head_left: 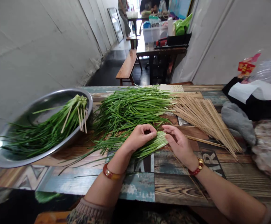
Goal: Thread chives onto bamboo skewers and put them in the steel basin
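Note:
My left hand (142,137) is closed over a bundle of garlic chives (155,145) laid flat on the table, its thumb and index finger meeting in a loop. The pale cut ends lie side by side and point right. At those ends is my right hand (178,143), thumb and fingers apart and fingertips close to the stems. A thin bamboo skewer (195,182) slants from near the right hand toward the table's front edge. Behind both hands spreads a large loose pile of chives (133,107). To its right fans out a heap of bamboo skewers (202,119).
A steel basin (56,154) on the left holds skewered chives (76,113). Plastic bags (269,146) and a grey cloth-like bundle (238,119) crowd the right side. Beyond the patterned table (173,189) stand a bench (127,65), another table with containers, and people.

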Available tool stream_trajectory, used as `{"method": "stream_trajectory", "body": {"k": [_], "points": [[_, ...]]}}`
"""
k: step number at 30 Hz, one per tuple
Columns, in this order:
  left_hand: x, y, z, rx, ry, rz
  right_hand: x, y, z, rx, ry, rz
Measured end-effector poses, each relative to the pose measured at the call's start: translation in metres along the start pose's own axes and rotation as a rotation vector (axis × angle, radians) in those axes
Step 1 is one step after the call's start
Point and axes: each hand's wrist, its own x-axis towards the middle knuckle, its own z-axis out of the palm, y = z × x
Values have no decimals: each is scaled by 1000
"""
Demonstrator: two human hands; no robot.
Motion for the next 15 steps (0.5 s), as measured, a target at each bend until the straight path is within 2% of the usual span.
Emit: {"method": "stream_trajectory", "body": {"k": [2, 4, 9, 12, 15], "points": [[0, 0, -4, -14, 48, -21, 2, -1, -4, 112, -18, 56], [0, -1, -8, -58, 99, -39, 3, -3, -9, 135, -71, 83], [2, -1, -13, -182, 232, -59, 5, -7, -16, -109, -270, 43], [1, 8, -15, -187, 219, -42, 5, -10, -17, -206, -221, -40], [-3, 23, -20, -190, 132, -23, 4, -14, -16, -235, -150, -126]]}}
